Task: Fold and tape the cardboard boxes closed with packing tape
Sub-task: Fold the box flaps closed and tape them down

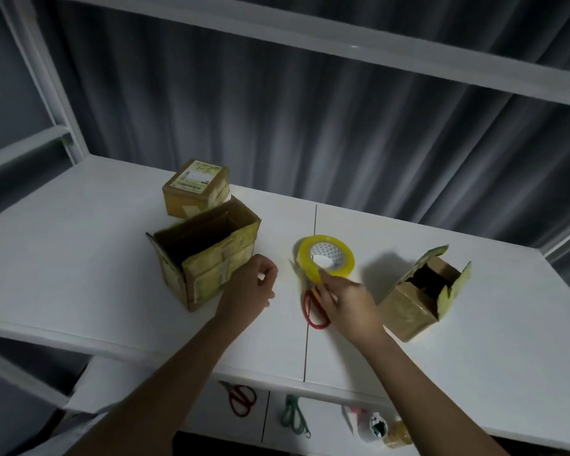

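An open cardboard box (208, 255) stands on the white table (79, 251), its flaps up. Behind it sits a smaller closed box (195, 189) with a label. A third open box (422, 297) stands tilted at the right. A yellow roll of packing tape (326, 256) lies in the middle. My right hand (346, 304) reaches over red-handled scissors (313, 311), its fingertips touching the roll's near edge. My left hand (250, 287) hovers beside the big box with fingers loosely curled, holding nothing.
A lower shelf (474, 419) carries red scissors (241, 398), green scissors (295, 417) and small bottles (379, 427). A white frame and a grey curtain (310, 126) close off the back. A seam (311, 291) splits the tabletop.
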A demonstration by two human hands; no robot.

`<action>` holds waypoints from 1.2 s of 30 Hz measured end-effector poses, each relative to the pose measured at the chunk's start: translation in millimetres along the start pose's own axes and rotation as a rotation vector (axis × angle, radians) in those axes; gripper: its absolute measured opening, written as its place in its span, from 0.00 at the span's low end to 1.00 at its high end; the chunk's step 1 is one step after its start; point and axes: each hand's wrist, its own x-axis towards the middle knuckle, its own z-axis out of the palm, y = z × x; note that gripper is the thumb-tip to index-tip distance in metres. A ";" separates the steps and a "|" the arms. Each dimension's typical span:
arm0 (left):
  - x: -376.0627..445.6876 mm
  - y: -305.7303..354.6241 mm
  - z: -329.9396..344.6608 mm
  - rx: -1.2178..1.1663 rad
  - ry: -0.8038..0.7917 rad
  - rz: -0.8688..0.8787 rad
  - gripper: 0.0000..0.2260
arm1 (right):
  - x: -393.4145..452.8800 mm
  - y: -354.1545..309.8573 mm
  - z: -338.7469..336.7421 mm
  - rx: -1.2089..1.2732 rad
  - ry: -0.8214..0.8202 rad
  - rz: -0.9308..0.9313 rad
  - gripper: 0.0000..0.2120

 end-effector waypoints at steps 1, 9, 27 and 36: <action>-2.8 4.8 -2.4 0.006 -0.003 0.027 0.05 | 0.6 -6.0 0.4 0.284 0.050 0.104 0.17; -19.5 31.6 -35.8 -0.002 -0.079 0.065 0.08 | 27.0 -45.3 11.0 1.105 0.241 0.343 0.08; 33.8 42.7 -101.2 0.800 -0.049 0.043 0.12 | 54.1 -38.5 34.7 1.189 0.161 0.196 0.08; 52.8 13.8 -111.8 1.136 0.105 0.222 0.24 | 37.4 -74.4 61.4 1.487 -0.050 0.351 0.08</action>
